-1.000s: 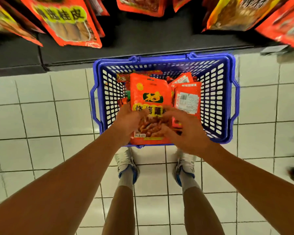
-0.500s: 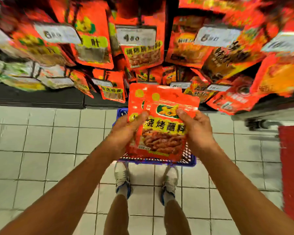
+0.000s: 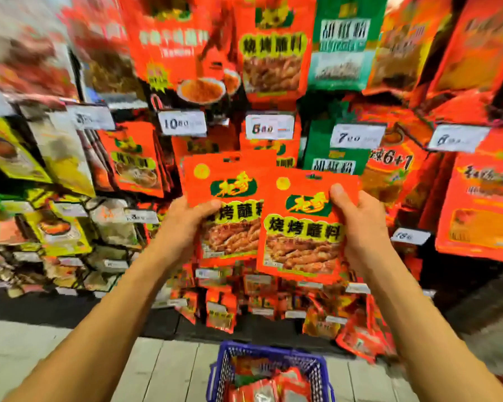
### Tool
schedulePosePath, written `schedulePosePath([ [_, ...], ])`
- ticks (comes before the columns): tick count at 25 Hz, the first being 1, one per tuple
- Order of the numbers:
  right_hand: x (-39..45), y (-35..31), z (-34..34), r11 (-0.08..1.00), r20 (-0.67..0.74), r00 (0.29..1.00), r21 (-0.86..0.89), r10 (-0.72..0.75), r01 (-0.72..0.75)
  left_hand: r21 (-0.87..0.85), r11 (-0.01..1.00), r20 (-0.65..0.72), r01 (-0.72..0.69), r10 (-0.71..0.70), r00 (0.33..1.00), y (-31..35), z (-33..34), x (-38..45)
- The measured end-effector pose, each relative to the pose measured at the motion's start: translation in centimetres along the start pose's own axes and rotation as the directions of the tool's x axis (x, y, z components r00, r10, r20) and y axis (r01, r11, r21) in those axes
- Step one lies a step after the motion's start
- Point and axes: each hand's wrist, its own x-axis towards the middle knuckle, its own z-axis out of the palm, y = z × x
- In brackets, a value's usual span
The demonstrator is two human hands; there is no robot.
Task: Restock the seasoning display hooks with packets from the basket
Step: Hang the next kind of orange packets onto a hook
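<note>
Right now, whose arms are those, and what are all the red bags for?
Those arms belong to a person wearing a camera on their head, so you see what they see, looking forward and down. The left hand holds one orange-red seasoning packet, and the right hand holds another packet of the same kind, overlapping the first. In front is a shop display wall full of hanging packets with white price tags. Down on the tiled floor stands a blue basket with more packets inside. The person is putting packets up on the hooks.
</note>
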Motion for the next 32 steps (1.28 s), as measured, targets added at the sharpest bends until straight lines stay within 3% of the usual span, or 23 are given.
schedulePosePath([
  [4,2.8,-9.0,2.7,0.98,0.005,0.98,-0.019,-0.198,0.198,-0.05,0.985,-0.082,-0.162,0.158,0.984,8.7,-1.4,0.9],
  [8,5.2,-13.1,5.2,0.962,0.021,0.962,-0.013,-0.273,0.273,-0.109,0.961,-0.066,-0.252,0.246,0.967,13.0,-2.1,1.8],
  [15,9.2,-17.2,10.6,0.913,-0.003,0.926,-0.167,-0.377,0.371,-0.12,0.96,-0.059,-0.252,0.246,0.967,15.4,-0.5,5.6],
  [28,15.2,-20.3,13.6,0.906,-0.15,0.925,-0.307,-0.349,0.292,-0.022,0.95,-0.031,-0.313,0.312,0.95,18.5,2.3,10.4],
  [32,15.8,-19.8,13.6,0.875,-0.126,0.922,-0.382,-0.367,0.297,0.009,0.952,-0.015,-0.305,0.305,0.952,18.5,3.5,11.3],
])
